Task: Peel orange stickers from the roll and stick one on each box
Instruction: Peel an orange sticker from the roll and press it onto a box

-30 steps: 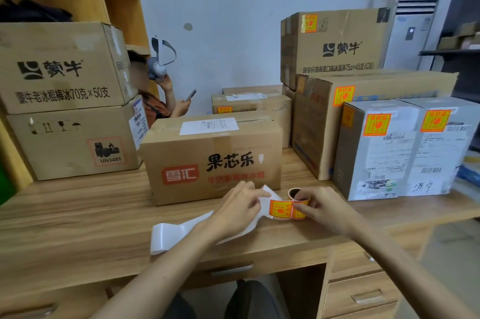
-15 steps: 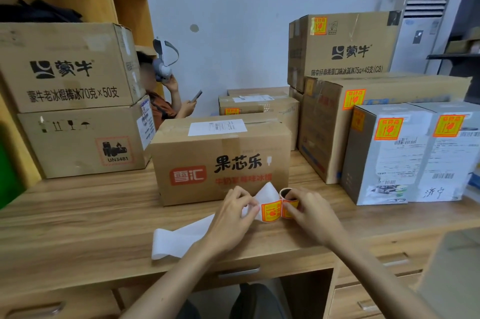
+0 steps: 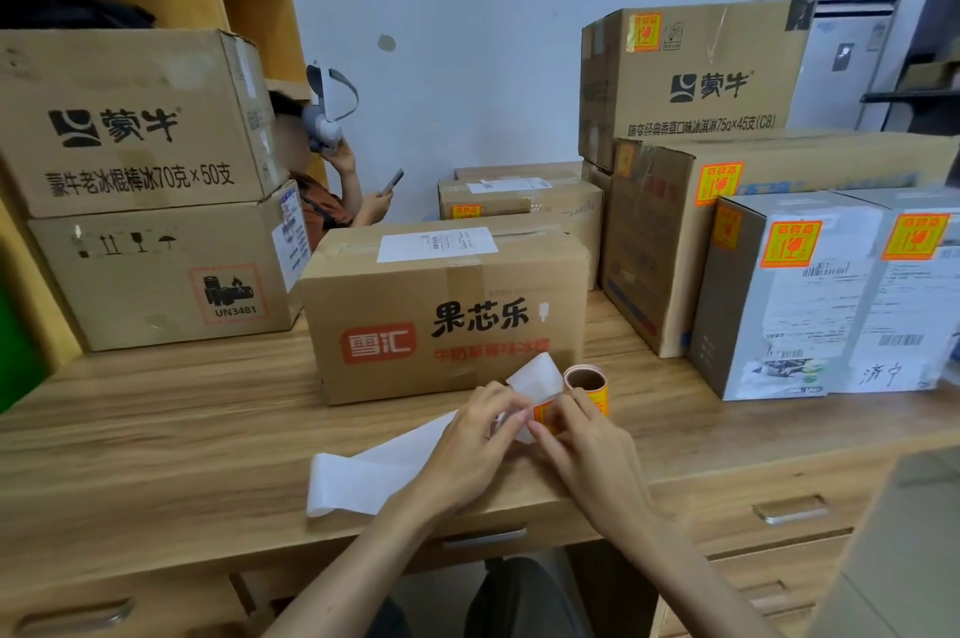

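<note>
roll (image 3: 597, 398): nearly spent, on or just over the desk (image 3: 156, 429), in front of the centre box (image 3: 441, 325); core axis upright, open end up.
liner (image 3: 374, 476): emptied backing; long axis runs from the roll down-left across the desk, free end near the front edge.
sticker (image 3: 543, 415): orange, on the liner between both hands, just beside the roll.
left hand (image 3: 467, 445): pinches the liner beside the sticker, keeping it taut so the label edge can lift.
right hand (image 3: 587, 455): fingertips closed on the sticker's edge; blurred, so probably a pinch, lift not confirmed.
centre box: no orange label visible on front or top, likely the next target; sits close, short reach.
right boxes (image 3: 789, 305): already carry orange labels.
</note>
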### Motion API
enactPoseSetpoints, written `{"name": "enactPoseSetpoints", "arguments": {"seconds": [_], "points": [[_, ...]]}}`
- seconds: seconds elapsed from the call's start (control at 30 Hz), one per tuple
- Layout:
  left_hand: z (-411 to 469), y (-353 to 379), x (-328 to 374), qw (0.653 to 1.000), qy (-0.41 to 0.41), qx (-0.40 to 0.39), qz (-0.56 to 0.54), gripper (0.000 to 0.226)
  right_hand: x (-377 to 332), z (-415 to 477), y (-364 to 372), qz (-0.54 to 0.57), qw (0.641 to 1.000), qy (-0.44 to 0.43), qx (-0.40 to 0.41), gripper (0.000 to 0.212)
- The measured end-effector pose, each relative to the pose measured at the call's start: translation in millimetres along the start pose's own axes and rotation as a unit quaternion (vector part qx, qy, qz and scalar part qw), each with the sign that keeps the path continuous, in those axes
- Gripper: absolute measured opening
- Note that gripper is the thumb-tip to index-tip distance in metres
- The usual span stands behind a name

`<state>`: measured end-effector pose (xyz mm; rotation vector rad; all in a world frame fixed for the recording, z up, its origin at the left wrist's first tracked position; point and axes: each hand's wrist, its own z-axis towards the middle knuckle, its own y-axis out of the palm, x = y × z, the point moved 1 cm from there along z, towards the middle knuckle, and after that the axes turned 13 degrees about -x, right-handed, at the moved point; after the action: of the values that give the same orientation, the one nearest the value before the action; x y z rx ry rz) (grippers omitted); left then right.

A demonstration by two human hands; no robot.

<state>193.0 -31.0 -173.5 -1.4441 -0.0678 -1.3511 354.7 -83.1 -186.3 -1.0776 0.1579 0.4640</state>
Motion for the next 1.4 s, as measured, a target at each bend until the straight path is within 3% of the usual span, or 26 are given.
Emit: {"name": "enactPoseSetpoints", "arguments": {"seconds": [0.33,0.63,0.97,1.17,1.4], "points": [[0,-1,1,1.000,0.000,-0.008,-0.012,0.022,6,1,-2,0.060,0.998,-0.020,0.009,0.025],[0,0,0,1.000,0.000,0.000,-0.007,0.021,5,0,0,0.068,0.997,-0.019,0.014,0.034],[1,1,-2,1.000,-0.024,0.008,0.008,0.019,2,-3,-3,0.082,0.996,-0.025,0.039,0.024],[1,0,-2,0.999,-0.039,0.033,0.003,0.018,3,-3,-10,0.157,0.987,-0.009,0.030,0.011],[0,-1,0,0.997,-0.063,0.039,-0.016,0.018,5,-16,-35,0.242,0.970,0.034,0.008,0.021]]}}
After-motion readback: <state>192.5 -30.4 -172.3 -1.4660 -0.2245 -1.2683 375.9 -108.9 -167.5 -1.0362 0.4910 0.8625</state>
